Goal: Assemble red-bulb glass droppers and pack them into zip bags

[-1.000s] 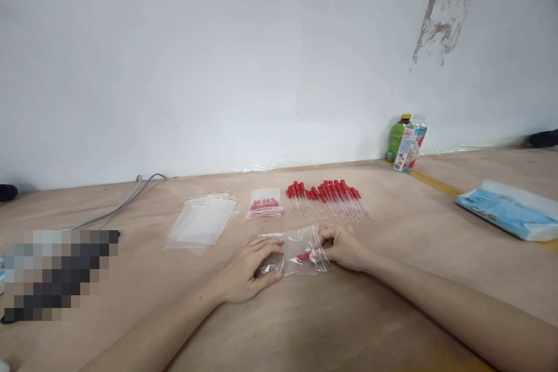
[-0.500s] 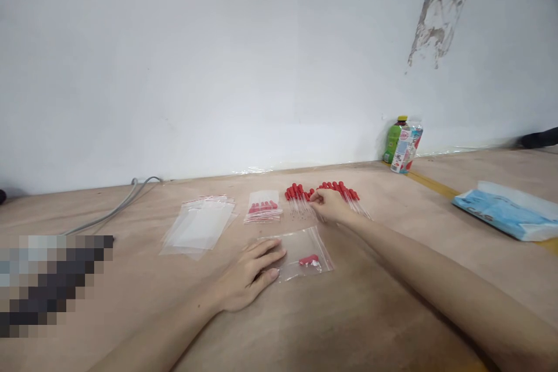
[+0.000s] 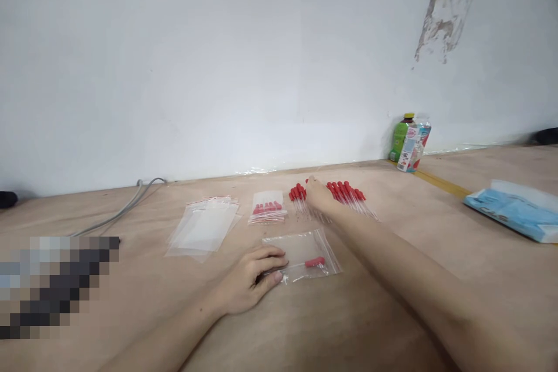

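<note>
My left hand (image 3: 250, 282) rests on the table, its thumb and fingers pressed on the left end of a clear zip-lock bag (image 3: 300, 241). Inside this bag lies a dropper with a red rubber bulb (image 3: 314, 261); its thin tube points toward my fingers. Farther back, my right hand (image 3: 319, 193) is closed in a pinch at the red bulb of a dropper (image 3: 307, 181), its fingertips partly hidden. Loose droppers lie on both sides of that hand, a left group (image 3: 298, 192) and a right group (image 3: 346, 190), bulbs toward the wall.
Flat, clear bags (image 3: 204, 226) lie stacked on the left. Next to them is a small pile of filled bags (image 3: 267, 207) showing red bulbs. A green bottle (image 3: 399, 139), a printed bottle (image 3: 414, 148), a blue packet (image 3: 514, 209) and a grey cable (image 3: 117, 212) are farther out.
My right hand has moved slightly back toward the wall, to a bulb at the far end of the droppers. The dropper in the bag shows more clearly. My left hand stays on the bag.
</note>
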Tool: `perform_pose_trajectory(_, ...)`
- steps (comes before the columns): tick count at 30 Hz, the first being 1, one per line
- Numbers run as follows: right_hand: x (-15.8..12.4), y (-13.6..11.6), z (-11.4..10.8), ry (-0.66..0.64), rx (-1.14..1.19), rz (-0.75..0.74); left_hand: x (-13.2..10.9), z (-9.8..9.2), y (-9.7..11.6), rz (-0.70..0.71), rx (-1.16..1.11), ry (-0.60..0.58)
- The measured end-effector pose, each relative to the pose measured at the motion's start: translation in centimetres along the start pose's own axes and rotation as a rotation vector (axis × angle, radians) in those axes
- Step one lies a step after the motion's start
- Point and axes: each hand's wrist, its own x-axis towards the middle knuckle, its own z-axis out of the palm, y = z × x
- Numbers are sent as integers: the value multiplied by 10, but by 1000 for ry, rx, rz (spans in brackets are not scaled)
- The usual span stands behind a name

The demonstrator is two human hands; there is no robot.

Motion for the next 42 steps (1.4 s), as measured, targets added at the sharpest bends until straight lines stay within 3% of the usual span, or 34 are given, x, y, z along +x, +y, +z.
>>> perform_pose_trajectory(3, -18, 15, -18, 41, 76, -84, 0, -1, -1, -8, 3, -31)
perform_pose_trajectory(5, -37, 31, -26, 105, 289, -123, 0, 0, -2, -12, 6, -42)
perform_pose_trajectory(10, -87, 69, -20, 98, 807, 14, 3, 1, -2, -24, 10, -43)
perform_pose_trajectory(14, -106, 69, -11, 61, 1091, 136, 2, 1, -1, -24, 11, -35)
perform_pose_trajectory(18, -115, 58, -12, -94, 1285, 192, 0, 2, -1, -31, 25, -22)
perform_pose_trajectory(21, -119, 59, -17, -277, 1206, 103, -1, 2, -1, -62, 41, -20)
perform_pose_trajectory(25, -116, 68, -22, -451, 842, -170, -1, 2, -1, -78, 55, -20)
perform_pose_trajectory(29, -108, 71, -20, -408, 635, -322, 0, 1, -1, -67, 50, -21)
perform_pose_trajectory(34, -103, 68, -15, -267, 523, -259, 1, 0, 1, -48, 42, -19)
perform_pose_trajectory(40, -110, 60, -22, -341, 530, -386, 2, 1, 2, -35, 33, -12)
perform_pose_trajectory(42, -111, 57, -22, -311, 505, -390, 2, 1, 2, -32, 34, -9)
